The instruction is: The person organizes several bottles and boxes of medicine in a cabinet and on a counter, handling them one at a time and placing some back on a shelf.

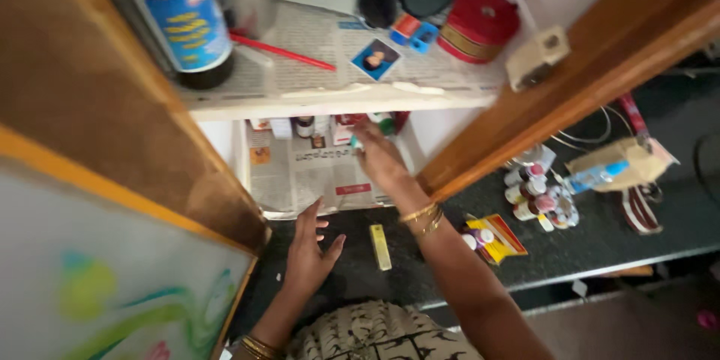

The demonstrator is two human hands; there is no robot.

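Two hands, right hand (pixel 379 157) among small bottles (pixel 304 127), left hand (pixel 309 247) beside yellow box (pixel 380 247)

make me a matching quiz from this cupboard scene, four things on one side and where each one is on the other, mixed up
Things:
1. dark bottle
2. yellow stick
3. right hand
4. small paint pots

Places:
A. on the dark counter, between the two arms
B. on the upper shelf, at the left
C. on the counter, right of the open cupboard door
D. reaching into the lower shelf

Pairs: 1-B, 2-A, 3-D, 4-C
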